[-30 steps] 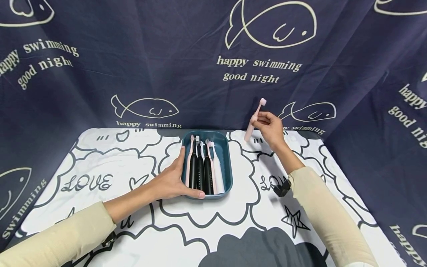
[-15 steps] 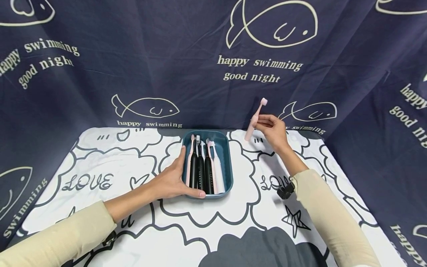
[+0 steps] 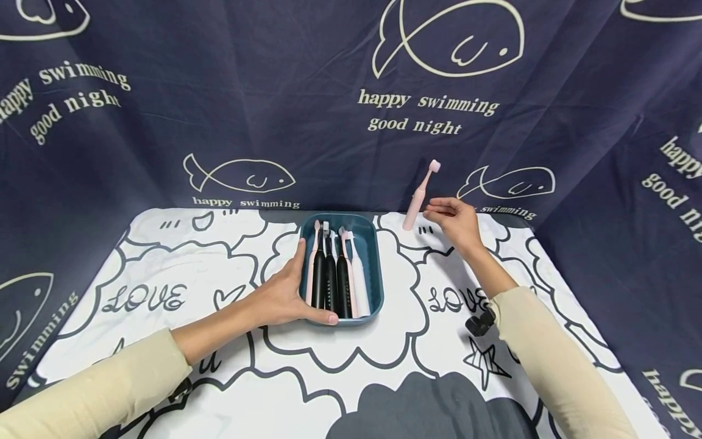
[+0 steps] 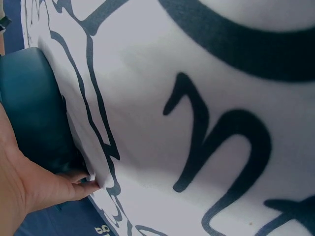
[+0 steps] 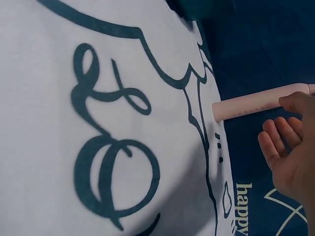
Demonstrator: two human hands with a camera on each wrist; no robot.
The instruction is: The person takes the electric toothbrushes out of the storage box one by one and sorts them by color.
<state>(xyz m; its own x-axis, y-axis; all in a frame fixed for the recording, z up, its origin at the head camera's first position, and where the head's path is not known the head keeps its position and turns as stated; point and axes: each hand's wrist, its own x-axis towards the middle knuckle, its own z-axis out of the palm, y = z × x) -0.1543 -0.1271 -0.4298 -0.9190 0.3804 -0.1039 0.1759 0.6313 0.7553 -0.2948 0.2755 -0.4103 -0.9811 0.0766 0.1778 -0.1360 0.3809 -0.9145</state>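
A pink electric toothbrush [image 3: 415,206] stands on its base on the table at the back right, head up and slightly tilted in the head view. Just right of it is my right hand [image 3: 456,223], apart from the handle, its fingers loosely bent and holding nothing. In the right wrist view the thumb overlaps the handle [image 5: 261,102]. My left hand [image 3: 282,292] grips the near left corner of a dark teal plastic box [image 3: 373,274], thumb along the front rim and fingers along the left wall. Several black, pink and white electric toothbrushes [image 3: 331,277] lie side by side in it.
A white cloth with black cartoon print covers the table [image 3: 219,390]. Behind and beside it hangs a navy curtain [image 3: 307,91] with fish drawings, close to the table's back edge and the standing toothbrush.
My right hand has let go of the pink toothbrush and drawn back to the right and slightly down. The toothbrush stays standing. My left hand and the box have not moved.
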